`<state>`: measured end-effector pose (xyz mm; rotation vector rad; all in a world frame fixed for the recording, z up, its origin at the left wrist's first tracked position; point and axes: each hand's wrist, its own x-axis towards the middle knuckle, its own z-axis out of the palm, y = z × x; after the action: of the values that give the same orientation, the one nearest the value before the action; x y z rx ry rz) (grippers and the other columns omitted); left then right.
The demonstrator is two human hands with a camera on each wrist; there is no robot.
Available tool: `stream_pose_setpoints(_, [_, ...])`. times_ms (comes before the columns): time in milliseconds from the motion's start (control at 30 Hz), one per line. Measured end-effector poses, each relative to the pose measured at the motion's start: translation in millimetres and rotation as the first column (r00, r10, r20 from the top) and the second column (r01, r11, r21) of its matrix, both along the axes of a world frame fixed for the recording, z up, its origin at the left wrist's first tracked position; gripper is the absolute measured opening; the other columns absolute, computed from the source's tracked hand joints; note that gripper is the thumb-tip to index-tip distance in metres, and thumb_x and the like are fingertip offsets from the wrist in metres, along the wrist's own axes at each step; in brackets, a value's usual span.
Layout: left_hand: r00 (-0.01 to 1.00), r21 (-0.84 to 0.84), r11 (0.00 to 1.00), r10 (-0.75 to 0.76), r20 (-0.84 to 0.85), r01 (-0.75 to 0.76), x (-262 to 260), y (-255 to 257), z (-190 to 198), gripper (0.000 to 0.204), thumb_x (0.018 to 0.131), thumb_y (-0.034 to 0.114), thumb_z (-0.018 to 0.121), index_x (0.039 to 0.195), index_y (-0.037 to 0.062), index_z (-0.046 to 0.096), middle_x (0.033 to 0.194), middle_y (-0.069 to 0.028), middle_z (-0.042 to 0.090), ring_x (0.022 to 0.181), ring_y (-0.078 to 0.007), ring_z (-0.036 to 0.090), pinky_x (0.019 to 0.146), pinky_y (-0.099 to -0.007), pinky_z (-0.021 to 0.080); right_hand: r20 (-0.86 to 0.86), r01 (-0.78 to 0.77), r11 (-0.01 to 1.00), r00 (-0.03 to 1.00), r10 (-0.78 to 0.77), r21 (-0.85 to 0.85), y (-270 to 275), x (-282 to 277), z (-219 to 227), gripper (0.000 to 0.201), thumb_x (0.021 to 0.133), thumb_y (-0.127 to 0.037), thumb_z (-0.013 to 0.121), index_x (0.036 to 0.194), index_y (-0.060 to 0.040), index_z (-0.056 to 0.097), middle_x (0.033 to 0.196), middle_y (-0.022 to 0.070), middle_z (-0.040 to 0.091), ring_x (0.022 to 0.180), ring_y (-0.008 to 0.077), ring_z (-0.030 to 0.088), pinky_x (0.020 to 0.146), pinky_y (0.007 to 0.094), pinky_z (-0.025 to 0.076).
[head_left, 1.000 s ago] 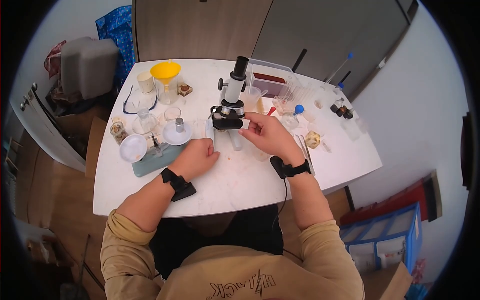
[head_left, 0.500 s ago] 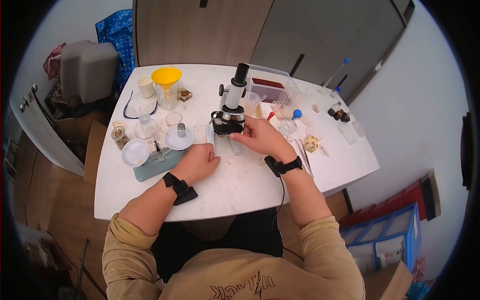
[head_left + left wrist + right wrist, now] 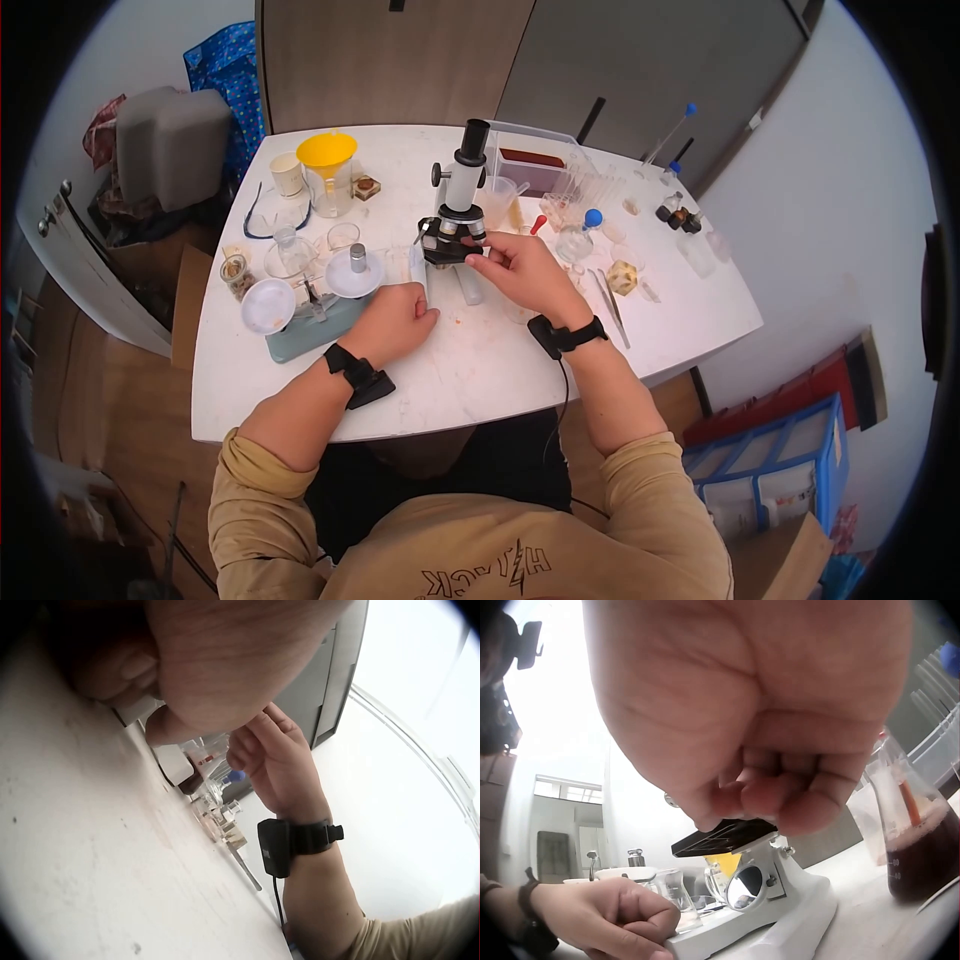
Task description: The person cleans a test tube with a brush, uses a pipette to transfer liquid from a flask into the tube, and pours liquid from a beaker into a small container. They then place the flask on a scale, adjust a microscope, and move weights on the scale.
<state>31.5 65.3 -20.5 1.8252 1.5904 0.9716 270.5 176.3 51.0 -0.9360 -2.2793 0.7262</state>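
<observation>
A white and black microscope (image 3: 463, 190) stands upright near the middle of the table. My right hand (image 3: 530, 268) is at the right side of its black stage (image 3: 724, 838), fingers bent, thumb and fingertips pinching the edge. Anything small between those fingertips is hidden. My left hand (image 3: 398, 322) rests low on the table with curled fingers. In the right wrist view its thumb and forefinger close round the end of one white foot of the base (image 3: 727, 930). Left of it stands a balance (image 3: 315, 330) with two white pans.
A yellow funnel (image 3: 327, 150) sits on a beaker at the back left, with safety glasses (image 3: 262, 232) before it. Tweezers (image 3: 612, 308) lie to the right. A flask of dark red liquid (image 3: 922, 851), a clear bin (image 3: 565, 155) and small bottles (image 3: 685, 218) stand behind and right.
My right hand has shifted left onto the stage edge, its forefinger going from stretched out to bent. The left hand stays in place by the base; the head view has tilted slightly.
</observation>
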Motion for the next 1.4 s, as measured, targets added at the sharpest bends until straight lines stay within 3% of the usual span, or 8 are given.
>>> stream_pose_setpoints(267, [1.0, -0.017, 1.0, -0.002, -0.019, 0.002, 0, 2, 1, 0.038, 0.099, 0.022, 0.08, 0.078, 0.0011, 0.057, 0.067, -0.0112, 0.059, 0.065, -0.0213, 0.053, 0.063, -0.0421, 0.049, -0.083, -0.014, 0.999, 0.996, 0.011, -0.036, -1, 2, -6, 0.023, 0.104, -0.018, 0.082, 0.103, 0.003, 0.073, 0.066, 0.0023, 0.053, 0.061, 0.0135, 0.045, 0.06, 0.0351, 0.041])
stream_pose_setpoints(700, [0.999, -0.055, 0.998, 0.027, -0.029, -0.028, 4, -2, 4, 0.036, 0.098, 0.022, 0.081, 0.08, 0.0016, 0.057, 0.07, -0.0107, 0.06, 0.067, -0.0203, 0.054, 0.065, -0.0409, 0.051, -0.079, -0.052, 0.995, 0.996, 0.045, -0.083, -12, 23, 6, 0.027, 0.107, -0.016, 0.077, 0.127, 0.0024, 0.075, 0.069, -0.0004, 0.054, 0.064, 0.0108, 0.049, 0.062, 0.033, 0.042])
stream_pose_setpoints(867, [0.999, -0.025, 0.999, 0.037, -0.033, -0.038, 4, 0, 1, 0.037, 0.098, 0.021, 0.081, 0.08, 0.0021, 0.055, 0.069, -0.0112, 0.059, 0.067, -0.0208, 0.051, 0.065, -0.041, 0.05, -0.042, 0.061, 0.985, 0.997, -0.069, -0.164, -28, 65, 27, 0.027, 0.108, -0.012, 0.075, 0.132, -0.0005, 0.076, 0.071, -0.0053, 0.053, 0.065, 0.0068, 0.046, 0.062, 0.0292, 0.04])
stream_pose_setpoints(1000, [0.999, -0.035, 0.999, 0.035, -0.018, -0.036, 5, -1, 4, 0.037, 0.098, 0.02, 0.081, 0.08, 0.0021, 0.055, 0.069, -0.0107, 0.058, 0.067, -0.0202, 0.05, 0.064, -0.0405, 0.05, 0.098, 0.15, 0.978, 0.986, -0.137, -0.145, -26, 100, 20, 0.027, 0.108, -0.015, 0.076, 0.133, -0.0034, 0.078, 0.07, -0.0043, 0.051, 0.065, 0.0081, 0.044, 0.062, 0.0306, 0.04])
stream_pose_setpoints(1333, [0.999, -0.02, 0.999, 0.026, -0.047, -0.027, 4, 1, 1, 0.036, 0.098, 0.02, 0.081, 0.08, 0.0015, 0.055, 0.068, -0.01, 0.057, 0.067, -0.0195, 0.05, 0.064, -0.0397, 0.049, 0.136, 0.096, 0.974, 0.988, -0.068, -0.207, -14, 125, -25, 0.029, 0.106, -0.015, 0.077, 0.133, -0.0027, 0.077, 0.07, -0.0029, 0.048, 0.066, 0.0107, 0.046, 0.064, 0.033, 0.041])
stream_pose_setpoints(1400, [0.998, -0.019, 0.999, 0.028, -0.051, -0.029, 4, 1, 1, 0.036, 0.098, 0.02, 0.081, 0.08, 0.0014, 0.055, 0.068, -0.0099, 0.057, 0.067, -0.0195, 0.05, 0.064, -0.0398, 0.049, 0.174, 0.087, 0.97, 0.984, -0.048, -0.226, -15, 124, -26, 0.027, 0.108, -0.011, 0.076, 0.134, -0.0025, 0.076, 0.075, -0.0077, 0.043, 0.069, 0.0058, 0.04, 0.063, 0.0292, 0.037])
